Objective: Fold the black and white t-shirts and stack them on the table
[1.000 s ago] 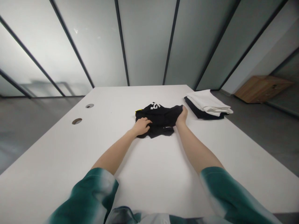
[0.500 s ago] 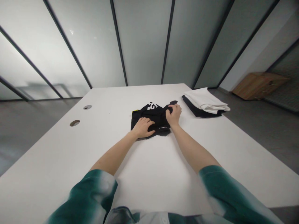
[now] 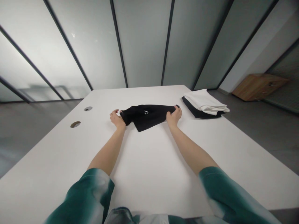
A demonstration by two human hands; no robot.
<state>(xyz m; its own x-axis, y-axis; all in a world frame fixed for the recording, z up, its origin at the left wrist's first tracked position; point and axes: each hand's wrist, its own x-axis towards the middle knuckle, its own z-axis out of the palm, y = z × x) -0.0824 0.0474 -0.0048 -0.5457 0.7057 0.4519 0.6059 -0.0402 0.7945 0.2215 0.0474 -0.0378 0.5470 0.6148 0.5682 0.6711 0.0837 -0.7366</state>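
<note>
A black garment [image 3: 149, 115] with a small white mark lies stretched sideways on the white table [image 3: 149, 168]. One corner of its cloth points down toward me, left of the middle. My left hand [image 3: 117, 119] is closed round the bunched left end. At the other end, my right hand [image 3: 174, 116] grips the right edge, thumb on the near side. Whether the garment is a shirt or shorts I cannot make out.
To the right, a folded white cloth [image 3: 206, 101] rests on a folded black cloth [image 3: 195, 109] near the table edge. Two round holes [image 3: 75, 124] pierce the table at left. Beyond stand frosted glass panels [image 3: 142, 43] and a wooden cabinet [image 3: 259, 86].
My left hand has moved left and away from me, from the garment's near side to its left end. The garment is now longer sideways, and its large white print no longer shows.
</note>
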